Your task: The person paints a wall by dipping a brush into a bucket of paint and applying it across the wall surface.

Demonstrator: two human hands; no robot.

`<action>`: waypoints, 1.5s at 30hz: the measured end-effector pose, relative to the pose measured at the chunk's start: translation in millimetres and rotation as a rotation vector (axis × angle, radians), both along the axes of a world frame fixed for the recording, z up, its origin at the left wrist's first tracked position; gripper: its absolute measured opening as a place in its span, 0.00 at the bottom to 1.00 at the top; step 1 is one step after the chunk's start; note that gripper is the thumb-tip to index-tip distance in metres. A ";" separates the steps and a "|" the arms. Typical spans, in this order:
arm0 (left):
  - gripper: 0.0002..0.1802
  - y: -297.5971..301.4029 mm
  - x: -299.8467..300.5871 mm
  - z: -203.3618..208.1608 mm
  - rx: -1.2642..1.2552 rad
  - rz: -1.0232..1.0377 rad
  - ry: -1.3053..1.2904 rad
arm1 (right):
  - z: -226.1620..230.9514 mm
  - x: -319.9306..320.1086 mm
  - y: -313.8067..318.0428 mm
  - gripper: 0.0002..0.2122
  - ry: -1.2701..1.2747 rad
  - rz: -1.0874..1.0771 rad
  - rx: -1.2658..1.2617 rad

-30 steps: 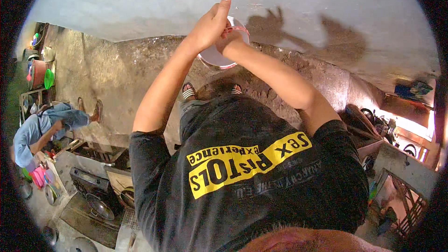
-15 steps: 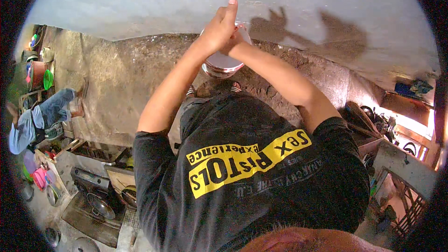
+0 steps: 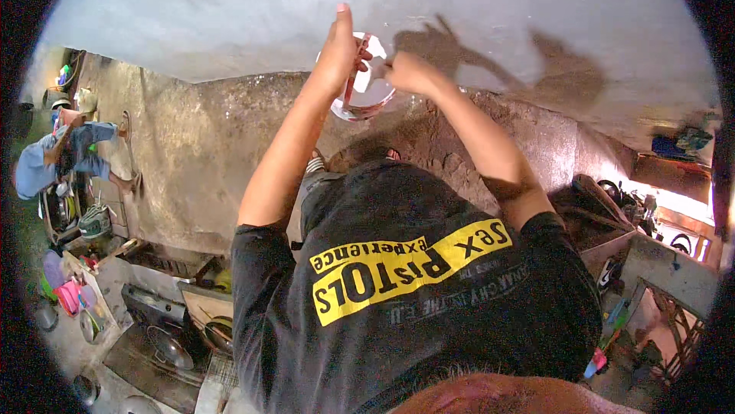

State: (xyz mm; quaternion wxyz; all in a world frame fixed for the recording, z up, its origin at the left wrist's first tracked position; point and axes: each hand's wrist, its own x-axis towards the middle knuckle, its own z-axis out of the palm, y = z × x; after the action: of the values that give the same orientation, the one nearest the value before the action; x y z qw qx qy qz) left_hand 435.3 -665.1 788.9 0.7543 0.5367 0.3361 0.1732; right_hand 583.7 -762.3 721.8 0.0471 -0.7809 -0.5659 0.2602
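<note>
A white bucket with reddish markings hangs in front of me, close to the pale wall, its open top towards me. A reddish strip, apparently its handle, crosses the opening. My left hand is closed round this strip at the bucket's left side, thumb pointing up. At the right side of the rim, my right hand is curled closed. Something small and dark shows at its fingertips over the opening, too blurred to name. The inside of the bucket looks pale; its contents cannot be made out.
A pale grey wall rises just ahead, above a rough brown floor. To the left, a person in blue sits beside kitchenware. A stove with a pan stands at lower left. Wooden furniture is on the right.
My hands have moved apart: the left shifted left with the bucket, the right drew back to the rim's right side. The person at the left has changed posture.
</note>
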 end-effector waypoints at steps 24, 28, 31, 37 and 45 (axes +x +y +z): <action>0.52 44.2 -117.5 -130.8 -0.253 0.480 -0.100 | 243.8 138.5 -173.4 0.12 0.704 -0.917 1.086; 0.48 51.0 -128.5 -166.9 -0.285 0.528 -0.048 | 291.1 189.1 -170.7 0.04 0.723 -0.902 1.137; 0.52 47.6 -130.4 -159.7 -0.273 0.491 -0.061 | 319.9 226.8 -157.1 0.08 0.701 -0.895 1.137; 0.44 33.0 -134.9 -143.0 -0.308 0.580 -0.053 | 443.1 310.2 -120.6 0.13 0.353 -0.767 1.237; 0.50 32.8 -127.3 -158.6 -0.324 0.527 -0.121 | 399.8 273.0 -94.5 0.13 0.212 -0.948 1.455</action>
State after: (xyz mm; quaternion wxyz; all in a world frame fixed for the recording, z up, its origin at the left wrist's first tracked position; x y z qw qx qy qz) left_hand 308.0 -632.3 630.4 0.7779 0.2927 0.4412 0.3386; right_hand 856.7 -856.8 1121.7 0.6895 -0.6818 -0.1997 -0.1413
